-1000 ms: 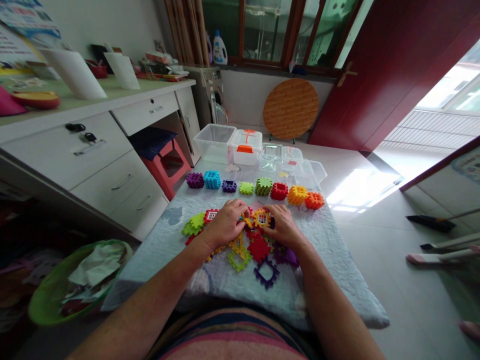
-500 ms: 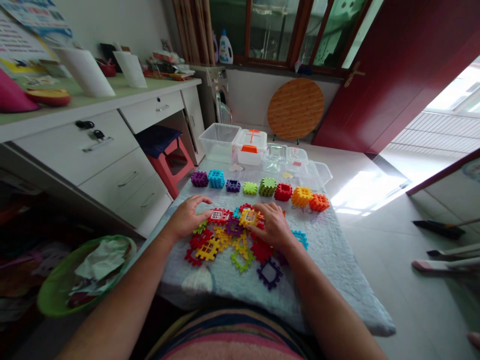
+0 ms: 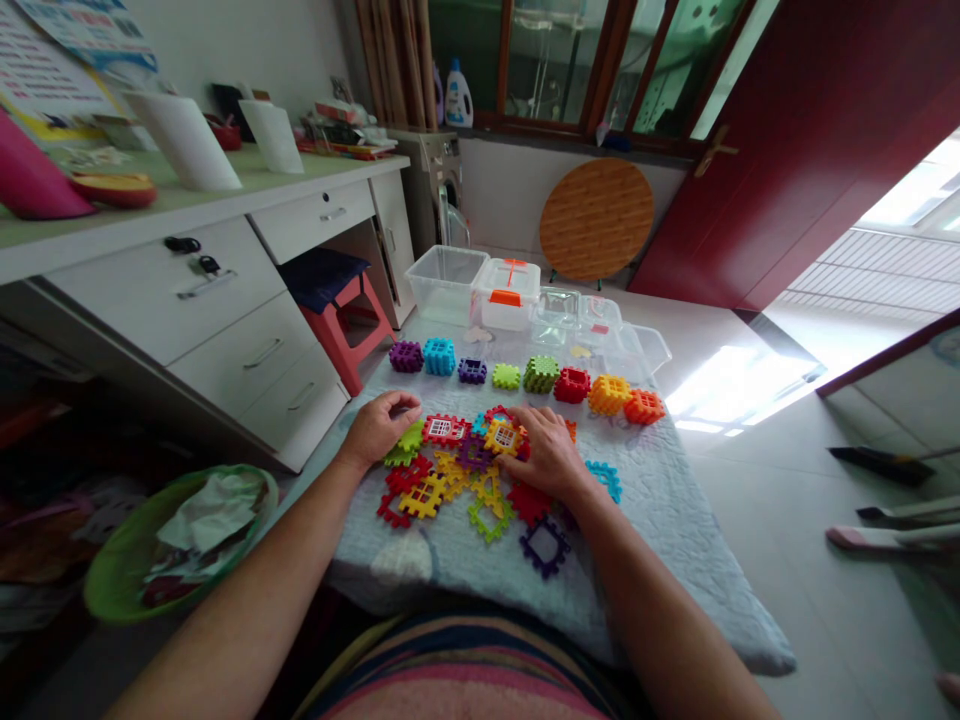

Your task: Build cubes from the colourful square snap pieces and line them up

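Note:
Loose plastic interlocking building pieces lie in a heap in front of me. My left hand (image 3: 383, 427) hovers by the heap's left edge, thumb and fingertips drawn together; whatever is in them, if anything, is hidden. Just beside it are a green piece (image 3: 410, 438) and a red piece with a white window (image 3: 446, 430). My right hand (image 3: 551, 447) rests at the heap's right side, thumb and fingers around the edge of a yellow window piece (image 3: 502, 437). Nearer me are a green frame piece (image 3: 491, 535), a yellow piece (image 3: 424, 496) and a purple frame piece (image 3: 546, 563).
Behind the heap runs a row of colour-sorted stacks, from a purple stack (image 3: 406, 356) to an orange stack (image 3: 644, 406). Clear plastic boxes, one an orange-latched box (image 3: 510, 312), stand at the cloth-covered table's (image 3: 697, 560) far end. A green basket (image 3: 101, 575) is at floor left.
My left thumb and fingers have closed together and drawn back from the red window piece, uncovering more of the green piece. My right hand stays at the yellow window piece. The view has shifted slightly.

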Demonstrator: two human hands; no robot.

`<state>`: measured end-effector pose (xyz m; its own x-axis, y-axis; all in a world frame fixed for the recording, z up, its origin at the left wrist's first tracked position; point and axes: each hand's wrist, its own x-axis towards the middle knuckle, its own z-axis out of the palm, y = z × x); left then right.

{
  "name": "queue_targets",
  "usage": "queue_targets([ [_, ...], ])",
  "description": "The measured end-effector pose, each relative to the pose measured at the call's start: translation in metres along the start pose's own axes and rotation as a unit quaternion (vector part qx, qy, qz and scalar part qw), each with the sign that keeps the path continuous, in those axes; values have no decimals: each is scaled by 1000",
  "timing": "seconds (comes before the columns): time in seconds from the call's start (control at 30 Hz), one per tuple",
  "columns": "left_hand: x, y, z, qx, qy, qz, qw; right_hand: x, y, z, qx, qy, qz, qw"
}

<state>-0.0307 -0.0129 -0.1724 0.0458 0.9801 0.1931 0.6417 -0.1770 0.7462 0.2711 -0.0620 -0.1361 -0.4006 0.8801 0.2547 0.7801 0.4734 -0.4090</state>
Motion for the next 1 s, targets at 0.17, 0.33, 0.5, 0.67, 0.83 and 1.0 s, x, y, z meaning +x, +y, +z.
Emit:
queue_targets([
  [0.17, 0, 1, -1, 5, -1, 4, 1000, 2, -1, 4, -11, -4, -1, 1000],
  [0.33, 0, 1, -1, 11, -5, 4, 1000, 1, -4, 7, -5, 22, 5, 1000],
  [0.5, -1, 1, -2, 13, -8, 4, 1000, -4, 19, -27, 18, 84, 23, 996],
  [0.67, 0, 2, -2, 16, -8, 4, 1000, -6, 87, -84, -24, 155, 124, 980],
  [0.83, 0, 1, -2, 26, -8, 0, 1000, -1, 148, -115, -37, 86, 130, 987],
  [1.0, 0, 1, -1, 28, -9, -2, 1000, 5, 170, -112, -51, 8, 121, 991],
])
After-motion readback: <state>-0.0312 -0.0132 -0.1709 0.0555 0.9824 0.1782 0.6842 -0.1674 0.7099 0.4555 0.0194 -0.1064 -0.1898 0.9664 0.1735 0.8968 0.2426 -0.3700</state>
